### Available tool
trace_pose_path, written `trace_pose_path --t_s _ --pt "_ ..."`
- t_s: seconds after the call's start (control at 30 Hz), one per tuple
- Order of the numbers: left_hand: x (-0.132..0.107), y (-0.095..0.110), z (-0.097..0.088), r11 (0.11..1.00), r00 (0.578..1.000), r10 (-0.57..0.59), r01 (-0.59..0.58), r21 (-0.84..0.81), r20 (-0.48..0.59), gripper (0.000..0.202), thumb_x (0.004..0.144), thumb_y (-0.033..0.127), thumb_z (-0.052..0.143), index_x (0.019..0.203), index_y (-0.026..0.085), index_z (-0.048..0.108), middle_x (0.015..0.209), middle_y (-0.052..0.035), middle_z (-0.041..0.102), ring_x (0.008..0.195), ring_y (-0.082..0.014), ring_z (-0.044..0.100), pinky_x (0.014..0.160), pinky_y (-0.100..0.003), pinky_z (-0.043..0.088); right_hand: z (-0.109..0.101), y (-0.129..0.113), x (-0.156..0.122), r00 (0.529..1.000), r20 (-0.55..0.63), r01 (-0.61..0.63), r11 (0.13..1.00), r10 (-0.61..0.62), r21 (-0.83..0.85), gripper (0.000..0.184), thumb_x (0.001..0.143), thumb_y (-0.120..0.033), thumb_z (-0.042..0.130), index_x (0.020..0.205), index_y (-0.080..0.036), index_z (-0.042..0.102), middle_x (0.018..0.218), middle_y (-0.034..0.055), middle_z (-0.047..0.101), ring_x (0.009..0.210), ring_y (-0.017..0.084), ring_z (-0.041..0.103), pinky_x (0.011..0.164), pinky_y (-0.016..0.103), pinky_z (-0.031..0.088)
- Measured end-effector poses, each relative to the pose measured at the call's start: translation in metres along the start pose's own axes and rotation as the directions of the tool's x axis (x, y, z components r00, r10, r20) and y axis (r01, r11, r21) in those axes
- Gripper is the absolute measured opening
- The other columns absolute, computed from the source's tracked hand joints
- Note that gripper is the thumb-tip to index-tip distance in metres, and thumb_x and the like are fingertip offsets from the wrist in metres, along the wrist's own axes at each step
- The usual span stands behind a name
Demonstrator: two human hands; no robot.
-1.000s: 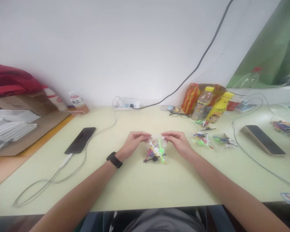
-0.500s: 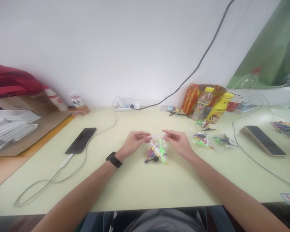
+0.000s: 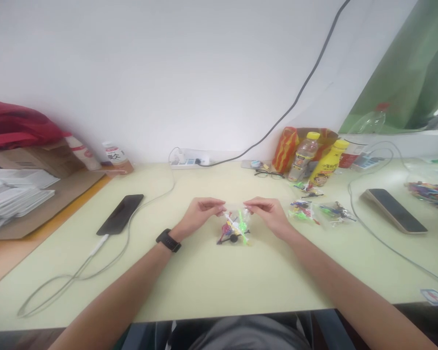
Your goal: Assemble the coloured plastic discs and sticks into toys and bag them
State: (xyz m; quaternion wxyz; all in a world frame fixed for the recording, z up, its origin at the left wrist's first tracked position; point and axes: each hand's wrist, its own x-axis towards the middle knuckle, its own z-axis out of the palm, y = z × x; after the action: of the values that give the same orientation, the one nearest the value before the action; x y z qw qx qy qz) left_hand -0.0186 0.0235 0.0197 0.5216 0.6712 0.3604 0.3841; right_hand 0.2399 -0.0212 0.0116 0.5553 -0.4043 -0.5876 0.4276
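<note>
Between my hands is a clear plastic bag (image 3: 234, 229) of small colourful plastic parts: green, white, red, purple, yellow and a black round piece. My left hand (image 3: 203, 214), with a black watch on the wrist, pinches the bag's upper left corner between thumb and fingertips. At the upper right corner, my right hand (image 3: 265, 213) pinches the film the same way. The bag's lower part lies on or just above the pale table (image 3: 219, 282); I cannot tell which.
To the right lie similar small bags (image 3: 302, 211) and a phone on a stand (image 3: 397, 210). Bottles (image 3: 324, 163) and glasses (image 3: 270, 173) stand or lie at the back. On the left are a black phone (image 3: 120, 215) with its cable, and stacked white packets (image 3: 18, 194).
My right fingertips have closed onto the bag's upper right corner, where they were more parted before. My left hand stays at its corner. The whole view has shifted slightly.
</note>
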Motion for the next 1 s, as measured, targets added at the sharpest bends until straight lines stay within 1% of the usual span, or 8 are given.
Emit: trace_pose_path --t_s 0.17,0.3,0.47,0.6,0.7,0.8,0.87,1.0 --pt "0.001 -0.007 0.005 0.993 0.996 -0.049 0.04 -0.113 -0.074 0.029 0.083 0.037 0.083 0.101 0.015 0.082 0.095 -0.0122 0.08 0.093 -0.0248 0.076 0.088 -0.036 0.06 0.0 -0.001 -0.001 1.0 0.016 0.007 1.0 -0.007 -0.011 0.021 0.085 -0.039 0.076 0.096 -0.023 0.085 0.08 0.0049 0.072 0.075 0.018 0.062 0.072 0.033 0.051" --pt "0.001 -0.01 0.007 0.982 0.995 -0.074 0.06 -0.178 -0.072 0.027 0.083 0.037 0.083 0.1 0.015 0.083 0.097 -0.0127 0.08 0.096 -0.0252 0.075 0.089 -0.036 0.059 -0.002 0.001 -0.001 1.0 0.022 0.013 1.0 -0.013 -0.018 0.023 0.084 -0.041 0.077 0.094 -0.022 0.085 0.083 0.0059 0.073 0.076 0.019 0.063 0.072 0.034 0.051" --pt "0.0 -0.008 0.006 0.997 0.996 -0.051 0.046 -0.067 -0.08 0.031 0.078 0.038 0.089 0.098 0.016 0.083 0.091 -0.0102 0.08 0.083 -0.0209 0.072 0.08 -0.031 0.057 -0.001 0.005 0.0 1.0 0.018 -0.003 0.998 0.004 -0.061 0.023 0.082 -0.042 0.08 0.092 -0.022 0.083 0.089 0.0069 0.075 0.08 0.02 0.066 0.073 0.034 0.05" --pt "0.001 -0.01 0.005 0.999 0.998 -0.037 0.036 -0.015 -0.055 0.039 0.08 0.042 0.086 0.11 0.017 0.081 0.1 -0.0108 0.08 0.093 -0.0239 0.074 0.085 -0.034 0.058 0.001 0.009 0.0 1.0 0.006 0.001 0.993 0.0 -0.117 0.028 0.083 -0.046 0.079 0.097 -0.021 0.081 0.096 0.008 0.076 0.085 0.022 0.068 0.079 0.036 0.053" --pt "0.002 -0.012 0.004 0.999 0.999 -0.011 0.012 0.052 -0.03 0.036 0.083 0.045 0.083 0.105 0.016 0.082 0.099 -0.0113 0.079 0.089 -0.0235 0.073 0.084 -0.035 0.059 0.001 0.011 0.0 0.999 0.002 0.037 0.981 -0.037 -0.19 0.029 0.086 -0.046 0.075 0.1 -0.021 0.08 0.098 0.0086 0.075 0.087 0.023 0.069 0.082 0.038 0.055" --pt "0.003 -0.012 0.002 0.996 1.0 0.003 -0.002 0.092 -0.002 0.034 0.085 0.046 0.081 0.097 0.014 0.081 0.09 -0.0101 0.078 0.077 -0.0199 0.07 0.076 -0.032 0.059 0.001 0.01 -0.002 0.996 0.029 0.084 0.959 -0.079 -0.27 0.023 0.091 -0.043 0.069 0.094 -0.021 0.076 0.096 0.0085 0.074 0.088 0.023 0.068 0.083 0.037 0.054" --pt "0.003 -0.01 0.001 0.996 1.0 -0.007 0.007 0.094 0.0 0.034 0.085 0.047 0.081 0.095 0.014 0.081 0.087 -0.0095 0.077 0.073 -0.0183 0.068 0.072 -0.031 0.058 0.001 0.009 -0.004 0.996 0.041 0.083 0.952 -0.074 -0.296 0.021 0.094 -0.041 0.065 0.093 -0.02 0.072 0.092 0.0071 0.072 0.085 0.022 0.066 0.081 0.036 0.053" --pt "0.002 -0.009 0.001 0.998 1.0 -0.011 0.011 0.057 -0.003 0.035 0.084 0.047 0.081 0.098 0.015 0.08 0.088 -0.0095 0.077 0.077 -0.0196 0.07 0.075 -0.032 0.059 0.002 0.007 -0.004 0.998 0.053 0.048 0.97 -0.036 -0.24 0.023 0.094 -0.043 0.064 0.095 -0.021 0.068 0.085 0.0041 0.069 0.079 0.019 0.064 0.076 0.033 0.051"
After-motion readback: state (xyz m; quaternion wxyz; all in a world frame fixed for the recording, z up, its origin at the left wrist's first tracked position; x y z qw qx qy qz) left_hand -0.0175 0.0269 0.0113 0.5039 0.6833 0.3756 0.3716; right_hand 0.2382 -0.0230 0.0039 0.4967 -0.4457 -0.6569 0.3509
